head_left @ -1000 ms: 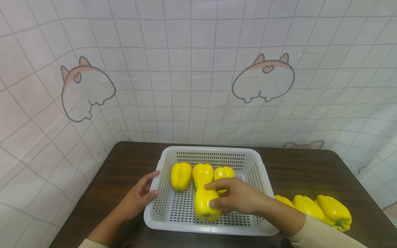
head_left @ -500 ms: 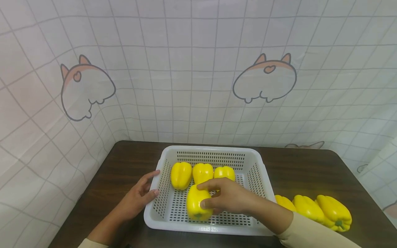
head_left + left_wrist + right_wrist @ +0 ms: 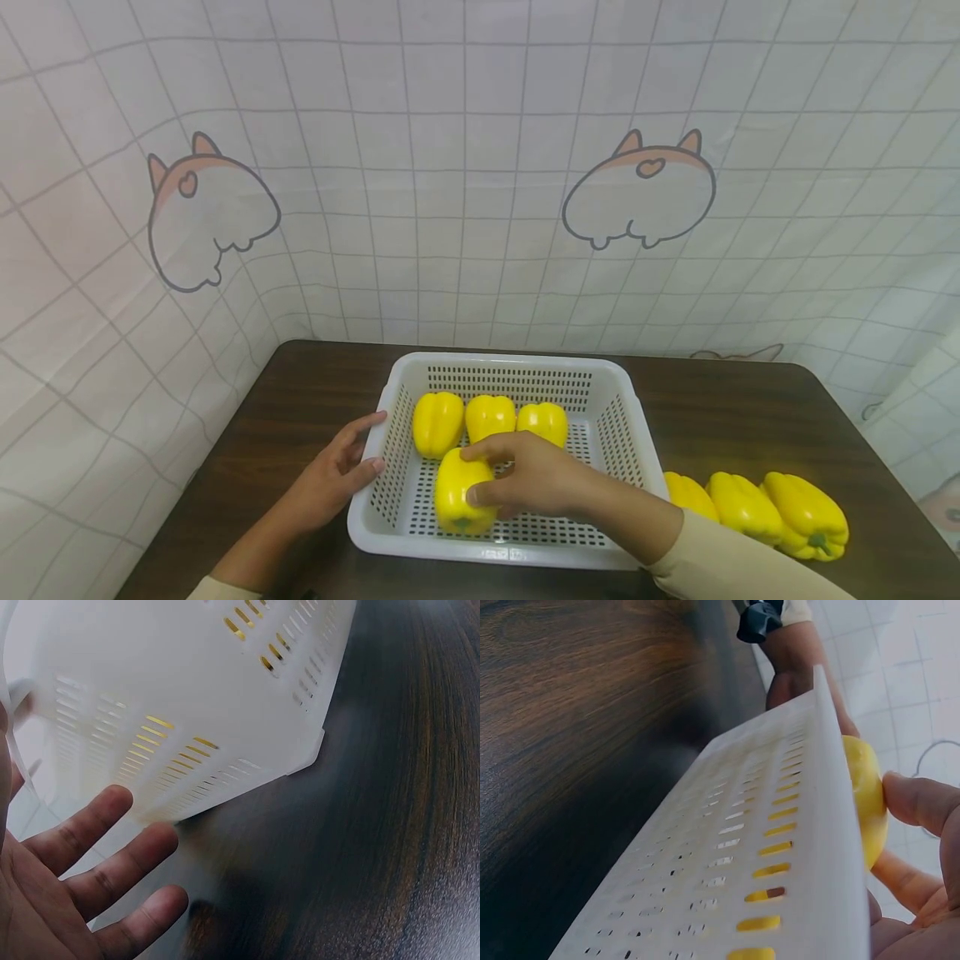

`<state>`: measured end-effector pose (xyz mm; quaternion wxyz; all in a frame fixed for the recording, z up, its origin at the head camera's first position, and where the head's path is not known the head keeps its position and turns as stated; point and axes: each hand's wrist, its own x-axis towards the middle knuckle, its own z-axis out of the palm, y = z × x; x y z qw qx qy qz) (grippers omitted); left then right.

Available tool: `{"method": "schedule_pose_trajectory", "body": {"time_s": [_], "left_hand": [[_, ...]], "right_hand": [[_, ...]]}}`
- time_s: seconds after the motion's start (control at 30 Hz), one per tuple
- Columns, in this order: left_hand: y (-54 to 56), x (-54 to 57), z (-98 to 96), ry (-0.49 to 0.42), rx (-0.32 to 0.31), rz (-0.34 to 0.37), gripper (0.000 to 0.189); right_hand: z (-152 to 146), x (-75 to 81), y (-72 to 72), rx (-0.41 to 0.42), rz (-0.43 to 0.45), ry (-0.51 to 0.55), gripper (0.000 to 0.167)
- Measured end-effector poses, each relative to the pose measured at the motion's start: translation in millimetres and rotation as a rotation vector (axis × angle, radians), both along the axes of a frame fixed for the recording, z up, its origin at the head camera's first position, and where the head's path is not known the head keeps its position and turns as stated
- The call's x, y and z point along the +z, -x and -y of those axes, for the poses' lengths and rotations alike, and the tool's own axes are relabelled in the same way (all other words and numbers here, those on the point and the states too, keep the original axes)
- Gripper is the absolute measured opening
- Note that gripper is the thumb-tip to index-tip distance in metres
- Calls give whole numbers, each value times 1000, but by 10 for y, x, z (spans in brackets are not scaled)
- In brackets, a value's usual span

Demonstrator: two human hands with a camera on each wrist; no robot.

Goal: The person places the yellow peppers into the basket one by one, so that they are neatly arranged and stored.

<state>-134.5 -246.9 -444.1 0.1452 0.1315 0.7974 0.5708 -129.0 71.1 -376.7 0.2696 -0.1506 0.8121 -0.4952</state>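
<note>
Bell pepper (image 3: pixel 459 500): over the perforated basket's (image 3: pixel 540 557) near-left floor.
Right hand (image 3: pixel 528 473): fingers clamped on it; a shallow pinch could have let it slip.
Left hand (image 3: pixel 332 477): fingers apart at left rim (image 3: pixel 363 500); loose bracing might have allowed skidding.

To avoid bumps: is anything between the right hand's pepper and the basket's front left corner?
Nothing visible: bare slotted floor shows between the held pepper and the basket's corner; three other peppers sit farther back.
</note>
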Motion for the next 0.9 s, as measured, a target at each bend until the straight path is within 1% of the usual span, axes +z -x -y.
{"method": "schedule_pose_trajectory", "body": {"time_s": [0.2,0.47,0.67,0.9], "left_hand": [[2,0,5,9,-8,-13,69],[-5,-12,-11,38,32,11,68],[7,-23,-1,28,25,3,69],[8,-40,6,14,20,1,71]], "right_hand": [[70,-7,11,-17,-6,-17,50],[177,-29,32,-30,2,-48,50],[257,-52,45,-15,-3,-40,50],[337,-89,64,-13,4,-56,49]]}}
